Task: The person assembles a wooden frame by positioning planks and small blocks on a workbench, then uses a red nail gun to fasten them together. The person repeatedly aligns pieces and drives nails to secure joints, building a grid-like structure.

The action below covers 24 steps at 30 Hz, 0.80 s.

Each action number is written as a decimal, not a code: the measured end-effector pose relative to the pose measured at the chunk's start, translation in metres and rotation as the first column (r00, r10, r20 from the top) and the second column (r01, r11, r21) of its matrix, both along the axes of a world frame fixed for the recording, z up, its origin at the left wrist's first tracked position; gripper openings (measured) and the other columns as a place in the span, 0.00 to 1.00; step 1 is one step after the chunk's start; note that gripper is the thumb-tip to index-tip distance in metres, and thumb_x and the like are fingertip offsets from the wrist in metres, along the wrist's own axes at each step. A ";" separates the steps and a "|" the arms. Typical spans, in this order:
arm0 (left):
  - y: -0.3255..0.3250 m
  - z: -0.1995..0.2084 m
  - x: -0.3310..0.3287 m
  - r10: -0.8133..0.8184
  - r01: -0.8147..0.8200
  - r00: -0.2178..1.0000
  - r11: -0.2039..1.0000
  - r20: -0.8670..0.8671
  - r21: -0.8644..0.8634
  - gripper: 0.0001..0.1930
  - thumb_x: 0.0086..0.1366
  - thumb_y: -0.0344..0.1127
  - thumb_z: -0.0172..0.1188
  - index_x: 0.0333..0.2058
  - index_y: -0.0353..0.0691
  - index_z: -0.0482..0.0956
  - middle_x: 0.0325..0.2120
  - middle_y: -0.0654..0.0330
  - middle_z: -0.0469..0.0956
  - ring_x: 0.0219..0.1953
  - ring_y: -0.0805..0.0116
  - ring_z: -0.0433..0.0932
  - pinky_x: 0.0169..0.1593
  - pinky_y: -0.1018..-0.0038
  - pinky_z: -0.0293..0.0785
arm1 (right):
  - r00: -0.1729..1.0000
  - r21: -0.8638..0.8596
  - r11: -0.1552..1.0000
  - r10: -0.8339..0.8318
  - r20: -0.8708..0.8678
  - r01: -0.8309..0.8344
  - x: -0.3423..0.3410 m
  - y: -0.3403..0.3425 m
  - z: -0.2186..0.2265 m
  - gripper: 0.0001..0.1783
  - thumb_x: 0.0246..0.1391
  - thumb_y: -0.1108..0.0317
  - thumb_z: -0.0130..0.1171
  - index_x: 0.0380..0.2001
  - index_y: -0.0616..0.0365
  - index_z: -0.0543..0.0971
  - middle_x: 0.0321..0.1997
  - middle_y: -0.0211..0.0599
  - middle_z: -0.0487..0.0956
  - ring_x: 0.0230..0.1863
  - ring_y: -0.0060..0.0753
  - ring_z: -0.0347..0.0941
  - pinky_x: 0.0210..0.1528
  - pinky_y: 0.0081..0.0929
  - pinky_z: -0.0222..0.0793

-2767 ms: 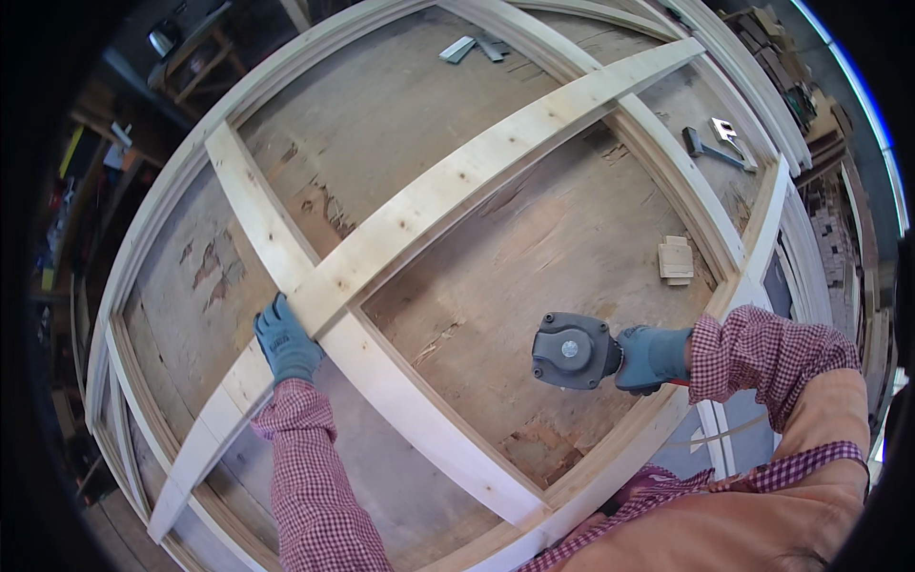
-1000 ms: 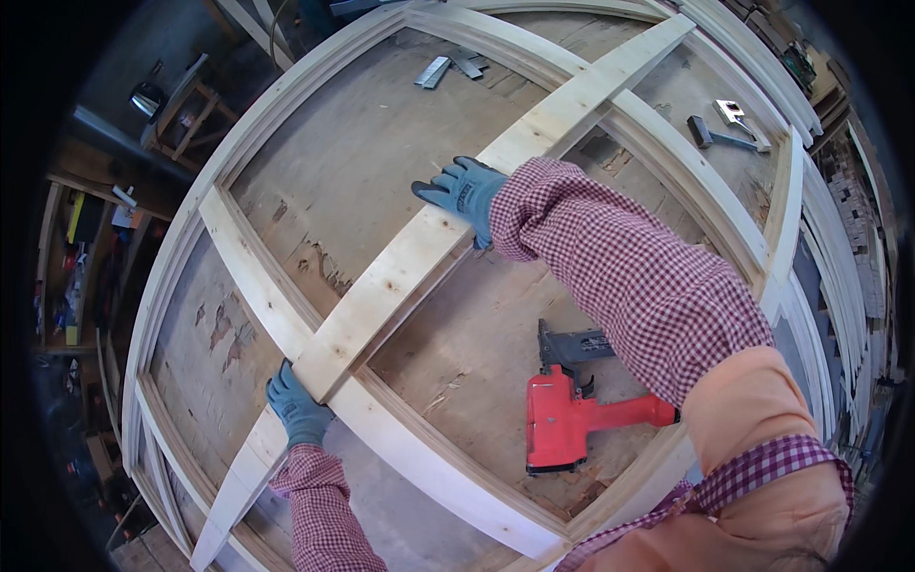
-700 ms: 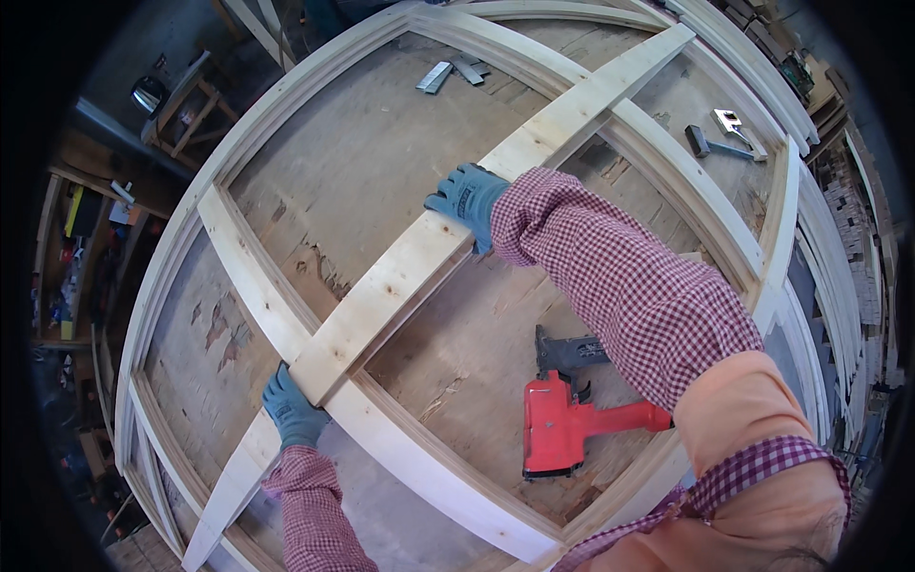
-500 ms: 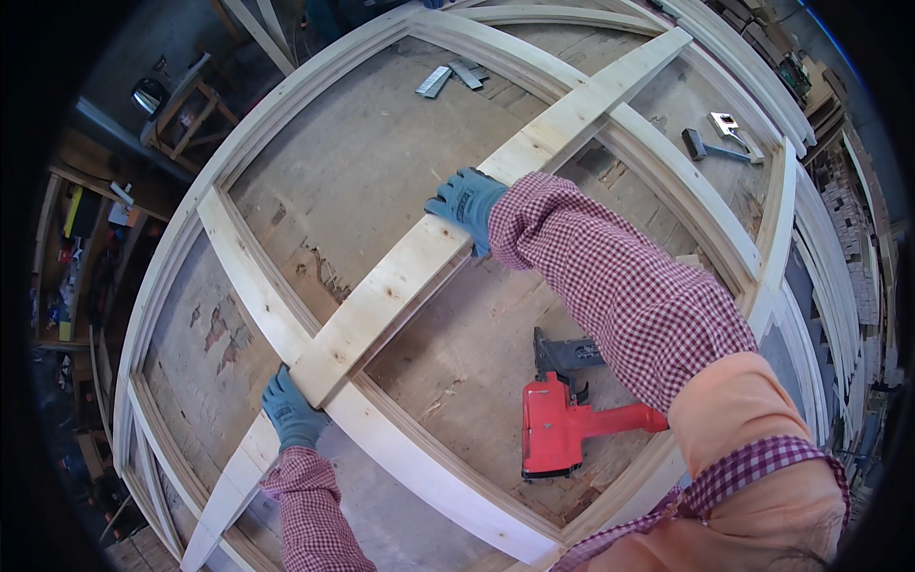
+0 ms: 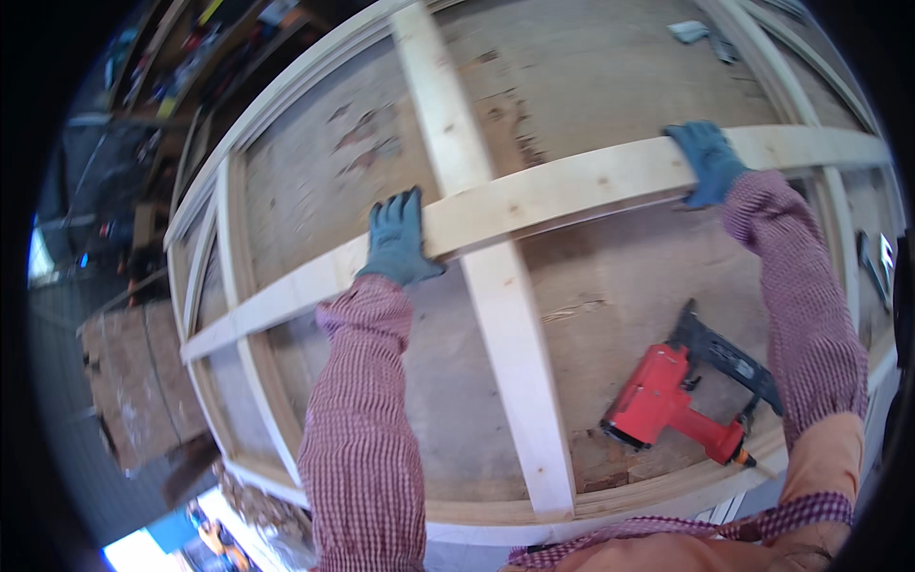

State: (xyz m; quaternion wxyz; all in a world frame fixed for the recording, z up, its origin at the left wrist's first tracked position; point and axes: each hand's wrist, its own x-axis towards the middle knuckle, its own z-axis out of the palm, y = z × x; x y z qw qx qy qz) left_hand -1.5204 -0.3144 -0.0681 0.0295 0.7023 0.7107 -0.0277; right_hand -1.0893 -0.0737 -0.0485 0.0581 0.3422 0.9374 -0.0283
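A long pale wooden board (image 5: 572,191) lies across a large curved wooden frame (image 5: 496,305). My left hand (image 5: 396,243), in a blue-grey work glove, rests at the board's left end, where a narrower wooden strip (image 5: 286,296) continues to the left. Its fingers are stretched out flat across the wood, the thumb spread toward the board's near side. Farther right, my right hand (image 5: 707,164), gloved alike, grips the board across its width, fingers over the far edge. On the near side, below the right hand, lies a red and black nail gun (image 5: 667,391).
Metal strips (image 5: 703,36) lie on the worn wooden surface (image 5: 600,67) at the far right. A hammer (image 5: 872,272) sits by the right rim. Shelves with assorted items (image 5: 219,57) stand at the far left, and a brown cardboard-like stack (image 5: 143,381) stands left of the frame.
The view has swung leftward, so the board now runs more nearly level. Both hands remain on the wood; the right hand is now farther from the left. The nail gun appears lower right.
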 end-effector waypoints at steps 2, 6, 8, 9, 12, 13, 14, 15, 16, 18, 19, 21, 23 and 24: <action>-0.015 -0.002 -0.011 0.036 -0.038 0.995 0.999 0.090 0.025 0.60 0.29 0.56 0.72 0.62 0.33 0.56 0.52 0.44 0.66 0.56 0.45 0.63 0.65 0.52 0.49 | 0.999 -0.061 0.998 -0.034 0.018 0.035 -0.017 -0.005 0.004 0.57 0.17 0.56 0.75 0.59 0.55 0.62 0.54 0.49 0.66 0.57 0.53 0.61 0.62 0.43 0.56; -0.002 0.008 0.002 0.135 -0.133 0.991 0.981 0.001 -0.140 0.46 0.33 0.56 0.73 0.51 0.40 0.68 0.43 0.48 0.72 0.49 0.50 0.71 0.54 0.59 0.65 | 0.999 -0.024 1.000 0.013 -0.036 -0.014 -0.004 0.004 -0.003 0.60 0.14 0.59 0.76 0.60 0.55 0.60 0.54 0.46 0.66 0.58 0.51 0.61 0.64 0.40 0.54; 0.005 0.008 0.007 0.167 -0.174 0.985 0.960 -0.049 -0.217 0.45 0.31 0.57 0.73 0.49 0.42 0.68 0.44 0.50 0.72 0.48 0.52 0.72 0.53 0.60 0.67 | 1.000 0.023 1.000 -0.004 -0.028 0.004 0.003 0.007 -0.014 0.61 0.12 0.60 0.76 0.60 0.55 0.60 0.53 0.46 0.66 0.57 0.51 0.62 0.64 0.40 0.55; 0.000 0.008 0.007 0.185 -0.190 0.982 0.962 -0.045 -0.196 0.45 0.30 0.57 0.73 0.49 0.43 0.68 0.44 0.51 0.72 0.48 0.51 0.72 0.53 0.61 0.66 | 0.997 0.021 1.000 0.024 -0.072 -0.023 0.008 0.012 -0.023 0.62 0.12 0.59 0.77 0.60 0.54 0.60 0.52 0.46 0.66 0.57 0.52 0.62 0.64 0.40 0.55; -0.006 0.004 0.006 0.209 -0.215 0.977 0.949 -0.051 -0.230 0.47 0.31 0.57 0.73 0.51 0.43 0.67 0.46 0.52 0.70 0.51 0.53 0.69 0.56 0.59 0.61 | 0.998 0.050 0.998 0.048 -0.039 -0.046 0.015 0.018 -0.043 0.64 0.11 0.57 0.76 0.61 0.56 0.59 0.53 0.46 0.66 0.57 0.52 0.62 0.63 0.41 0.56; -0.010 0.004 0.004 0.219 -0.225 0.974 0.943 -0.053 -0.245 0.48 0.32 0.58 0.73 0.52 0.44 0.67 0.47 0.52 0.70 0.51 0.53 0.69 0.56 0.58 0.61 | 0.998 0.039 0.997 0.064 -0.029 -0.063 0.018 0.023 -0.050 0.64 0.11 0.56 0.76 0.61 0.56 0.59 0.53 0.47 0.66 0.57 0.52 0.62 0.63 0.41 0.57; -0.001 0.002 0.006 0.209 -0.212 0.977 0.942 -0.039 -0.261 0.48 0.32 0.59 0.73 0.53 0.44 0.66 0.48 0.52 0.69 0.52 0.53 0.69 0.56 0.58 0.61 | 0.998 0.032 0.998 0.054 -0.008 -0.054 0.029 0.032 -0.054 0.65 0.11 0.56 0.76 0.61 0.57 0.58 0.54 0.47 0.66 0.57 0.52 0.62 0.62 0.41 0.57; -0.010 0.010 0.005 0.232 -0.236 0.971 0.927 -0.050 -0.291 0.48 0.33 0.59 0.73 0.53 0.44 0.66 0.48 0.52 0.69 0.52 0.53 0.69 0.57 0.57 0.60 | 0.995 -0.026 0.995 0.092 -0.027 -0.092 0.025 0.039 -0.060 0.65 0.11 0.56 0.76 0.61 0.57 0.58 0.55 0.47 0.65 0.57 0.53 0.62 0.63 0.41 0.57; -0.001 0.016 0.004 0.213 -0.218 0.976 0.931 -0.049 -0.293 0.48 0.33 0.60 0.73 0.53 0.44 0.66 0.48 0.52 0.69 0.52 0.52 0.69 0.56 0.57 0.61 | 0.996 -0.053 0.994 0.092 -0.024 -0.093 0.033 0.048 -0.052 0.65 0.12 0.55 0.77 0.62 0.56 0.58 0.56 0.47 0.65 0.58 0.53 0.62 0.63 0.41 0.56; 0.006 0.015 0.006 0.190 -0.194 0.981 0.922 -0.043 -0.336 0.48 0.33 0.60 0.73 0.53 0.44 0.66 0.49 0.52 0.69 0.53 0.52 0.68 0.56 0.56 0.61 | 0.993 -0.149 0.982 0.116 -0.019 -0.118 0.047 0.064 -0.055 0.65 0.13 0.55 0.76 0.63 0.56 0.57 0.57 0.48 0.64 0.60 0.54 0.60 0.64 0.42 0.55; 0.010 0.010 0.008 0.187 -0.190 0.982 0.930 -0.040 -0.315 0.48 0.33 0.60 0.73 0.53 0.44 0.66 0.49 0.52 0.69 0.53 0.52 0.68 0.56 0.56 0.61 | 0.992 -0.175 0.977 0.125 -0.017 -0.126 0.052 0.066 -0.058 0.66 0.14 0.55 0.76 0.63 0.56 0.57 0.58 0.49 0.64 0.60 0.54 0.60 0.65 0.42 0.55; 0.009 0.009 0.005 0.177 -0.177 0.984 0.950 -0.025 -0.257 0.49 0.33 0.60 0.73 0.53 0.43 0.66 0.49 0.51 0.69 0.53 0.52 0.68 0.56 0.56 0.61 | 0.988 -0.122 0.980 0.156 -0.014 -0.156 0.048 0.064 -0.047 0.66 0.15 0.57 0.76 0.64 0.57 0.55 0.60 0.50 0.63 0.62 0.55 0.58 0.66 0.41 0.54; -0.003 -0.003 -0.001 0.151 -0.137 0.979 0.985 0.139 -0.104 0.46 0.28 0.56 0.74 0.49 0.43 0.70 0.43 0.49 0.73 0.47 0.49 0.72 0.52 0.58 0.68 | 0.975 -0.097 0.971 0.220 -0.016 -0.220 0.038 0.063 -0.046 0.67 0.16 0.59 0.77 0.65 0.58 0.54 0.62 0.51 0.62 0.64 0.55 0.57 0.67 0.40 0.54; -0.019 -0.007 -0.013 0.162 -0.148 0.976 0.984 0.145 -0.099 0.44 0.28 0.54 0.74 0.48 0.44 0.72 0.41 0.49 0.74 0.45 0.49 0.74 0.50 0.58 0.70 | 0.966 -0.098 0.961 0.254 -0.040 -0.257 0.024 0.057 -0.052 0.66 0.18 0.60 0.76 0.66 0.58 0.53 0.61 0.51 0.61 0.63 0.55 0.57 0.66 0.40 0.54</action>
